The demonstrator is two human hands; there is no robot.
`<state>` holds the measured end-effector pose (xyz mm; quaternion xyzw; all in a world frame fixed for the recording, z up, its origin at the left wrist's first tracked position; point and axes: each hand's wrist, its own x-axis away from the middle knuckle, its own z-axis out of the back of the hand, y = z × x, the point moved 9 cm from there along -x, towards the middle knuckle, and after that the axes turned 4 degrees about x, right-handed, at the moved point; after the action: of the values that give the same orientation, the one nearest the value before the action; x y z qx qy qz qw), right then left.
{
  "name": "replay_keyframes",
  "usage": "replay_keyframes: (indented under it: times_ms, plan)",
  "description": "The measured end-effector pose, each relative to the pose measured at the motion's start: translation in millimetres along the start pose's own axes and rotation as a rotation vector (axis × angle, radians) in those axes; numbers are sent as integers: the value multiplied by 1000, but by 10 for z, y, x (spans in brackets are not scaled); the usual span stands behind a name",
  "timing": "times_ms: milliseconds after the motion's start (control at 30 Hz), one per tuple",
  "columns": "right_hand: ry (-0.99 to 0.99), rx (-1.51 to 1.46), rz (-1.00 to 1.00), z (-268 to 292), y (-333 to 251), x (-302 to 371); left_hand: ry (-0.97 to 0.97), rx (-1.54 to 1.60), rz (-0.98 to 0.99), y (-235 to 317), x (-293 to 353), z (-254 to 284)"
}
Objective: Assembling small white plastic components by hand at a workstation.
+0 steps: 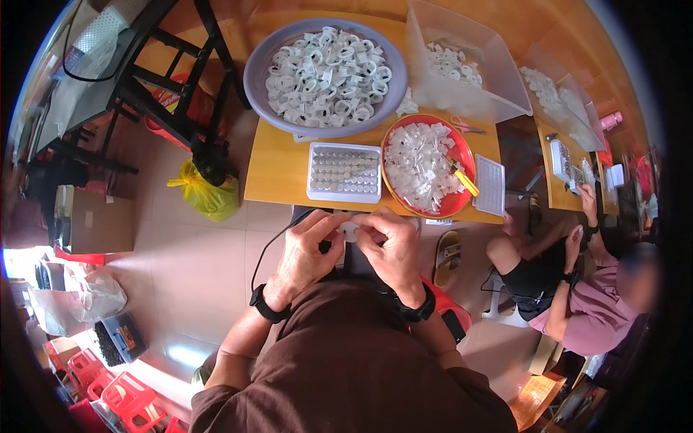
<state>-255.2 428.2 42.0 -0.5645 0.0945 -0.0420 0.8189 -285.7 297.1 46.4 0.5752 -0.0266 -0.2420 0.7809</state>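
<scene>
Between my two hands, just off the front edge of the table, is a small round white plastic piece [349, 231]. My left hand [312, 245] pinches it from one side, and my right hand [390, 242] grips its other side. Straight ahead on the table sits a white tray [343, 196] holding rows of small round silvery pieces. Right of that stands a red bowl [467, 155] heaped with small clear-and-white pieces. A yellow-handled cutter [465, 180] lies on the heap. Behind them a big grey-blue basin [254, 86] is full of white ring-shaped plastic parts.
A translucent bin [498, 72] with white parts stands at the back right, with scissors [469, 126] and an empty-looking white tray [490, 186] nearer. Another person [585, 303] sits at a second table on the right. A yellow bag [206, 191] rests on the floor at left.
</scene>
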Motion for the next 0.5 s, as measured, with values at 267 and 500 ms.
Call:
replay_keyframes:
  times_ms: [267,500]
  plan:
    - [113,6,57,55,-5,-2,-141,-37,100,-88,20,-133]
    - [116,17,176,52,-150,11,-47,369,339,-439,123,-172]
